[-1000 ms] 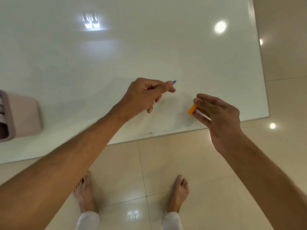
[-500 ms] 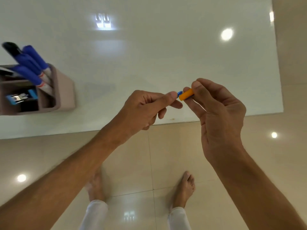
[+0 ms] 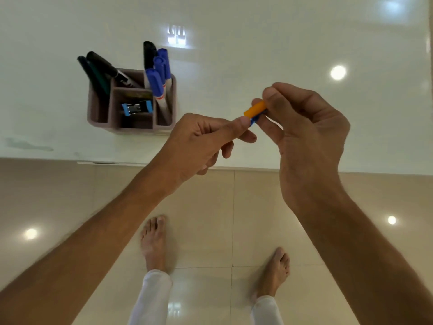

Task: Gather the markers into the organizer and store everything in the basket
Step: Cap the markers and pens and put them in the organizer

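Note:
A brown organizer (image 3: 165, 127) stands on the white table (image 3: 257, 43), left of centre. Several markers stand in it: blue-capped ones (image 3: 155, 83) in the right compartment and black ones (image 3: 100, 66) at the left and back. My left hand (image 3: 201, 141) pinches a small blue piece (image 3: 254, 120) between thumb and forefinger. My right hand (image 3: 304, 127) holds a short orange piece (image 3: 255, 109) right above it, and the two pieces touch. Both hands hover over the table's front edge, right of the organizer. No basket is in view.
A blue and silver clip-like item (image 3: 137, 109) lies in the organizer's middle compartment. The table's front edge (image 3: 234, 168) runs across the frame. Below it are beige floor tiles and my bare feet (image 3: 153, 240).
My hands came together with the blue and orange pieces, from apart to touching. The view shifted, bringing the organizer from the left edge fully into sight.

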Action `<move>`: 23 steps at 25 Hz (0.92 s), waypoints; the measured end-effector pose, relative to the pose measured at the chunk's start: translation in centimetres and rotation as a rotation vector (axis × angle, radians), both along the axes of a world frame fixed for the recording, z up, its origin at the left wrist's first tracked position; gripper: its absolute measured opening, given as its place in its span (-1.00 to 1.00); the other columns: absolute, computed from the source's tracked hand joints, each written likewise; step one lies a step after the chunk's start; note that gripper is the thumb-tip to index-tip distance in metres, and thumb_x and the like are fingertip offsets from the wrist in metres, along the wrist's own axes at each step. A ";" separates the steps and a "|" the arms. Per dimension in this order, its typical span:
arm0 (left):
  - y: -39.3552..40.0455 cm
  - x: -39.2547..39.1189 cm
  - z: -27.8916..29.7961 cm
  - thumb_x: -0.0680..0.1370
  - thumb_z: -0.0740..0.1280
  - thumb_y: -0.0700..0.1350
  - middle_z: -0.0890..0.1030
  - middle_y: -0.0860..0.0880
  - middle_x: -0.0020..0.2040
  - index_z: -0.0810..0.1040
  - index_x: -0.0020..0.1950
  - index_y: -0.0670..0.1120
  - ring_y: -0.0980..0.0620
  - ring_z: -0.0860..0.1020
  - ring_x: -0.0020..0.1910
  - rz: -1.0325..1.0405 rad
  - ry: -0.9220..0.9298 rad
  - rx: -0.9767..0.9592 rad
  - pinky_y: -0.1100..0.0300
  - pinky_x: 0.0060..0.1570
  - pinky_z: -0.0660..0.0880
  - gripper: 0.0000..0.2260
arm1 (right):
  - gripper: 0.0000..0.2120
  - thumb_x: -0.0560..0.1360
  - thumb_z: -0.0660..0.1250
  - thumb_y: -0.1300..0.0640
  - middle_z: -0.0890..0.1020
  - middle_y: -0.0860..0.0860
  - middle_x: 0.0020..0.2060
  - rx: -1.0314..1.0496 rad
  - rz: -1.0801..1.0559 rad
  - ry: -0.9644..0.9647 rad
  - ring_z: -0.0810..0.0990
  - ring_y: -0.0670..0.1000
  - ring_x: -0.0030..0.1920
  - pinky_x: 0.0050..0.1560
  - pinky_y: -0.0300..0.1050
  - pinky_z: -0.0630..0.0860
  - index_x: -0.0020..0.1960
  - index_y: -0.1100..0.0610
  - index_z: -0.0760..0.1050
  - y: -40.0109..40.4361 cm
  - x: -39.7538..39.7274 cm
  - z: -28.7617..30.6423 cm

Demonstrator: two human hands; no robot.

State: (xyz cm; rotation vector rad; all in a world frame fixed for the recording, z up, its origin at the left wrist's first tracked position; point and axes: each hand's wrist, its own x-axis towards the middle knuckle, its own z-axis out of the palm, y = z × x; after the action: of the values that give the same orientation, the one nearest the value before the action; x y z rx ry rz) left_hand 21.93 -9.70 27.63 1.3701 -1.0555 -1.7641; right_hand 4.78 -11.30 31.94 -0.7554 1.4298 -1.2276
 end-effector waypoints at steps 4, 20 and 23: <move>1.8 4.9 0.5 0.67 0.33 0.09 0.62 -0.11 -0.32 0.80 0.02 -0.10 0.09 0.27 -0.62 0.104 -0.011 -0.066 0.31 -0.57 0.19 -0.67 | -0.85 0.56 0.50 0.31 0.73 0.29 -0.02 -0.047 0.063 0.004 0.81 0.14 -0.04 0.03 -0.04 0.74 0.11 0.33 0.68 0.1 4.8 0.2; 5.0 15.2 0.3 0.75 0.28 -0.03 0.54 -0.07 -0.41 0.58 0.18 -0.03 0.19 0.41 -0.66 0.525 -0.307 0.067 0.36 -0.64 0.28 -0.88 | -0.86 0.61 0.44 0.32 0.77 0.19 -0.09 -0.035 0.313 -0.003 0.80 0.15 -0.07 0.01 0.05 0.76 0.13 0.37 0.65 3.2 18.8 -2.1; 5.7 17.6 0.0 0.75 0.29 -0.07 0.57 -0.06 -0.42 0.53 0.27 0.04 0.16 0.39 -0.65 0.449 -0.354 0.070 0.32 -0.63 0.30 -0.89 | -0.83 0.61 0.44 0.30 0.76 0.22 -0.05 0.034 0.429 0.033 0.80 0.14 -0.04 -0.02 0.03 0.76 0.16 0.38 0.61 3.4 19.6 -2.3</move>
State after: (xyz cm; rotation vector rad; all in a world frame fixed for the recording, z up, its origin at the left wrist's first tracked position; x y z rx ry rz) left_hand 39.57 -3.95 27.67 1.8422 -0.7800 -1.2686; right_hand 24.36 -7.85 29.60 -1.0017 1.2281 -0.8606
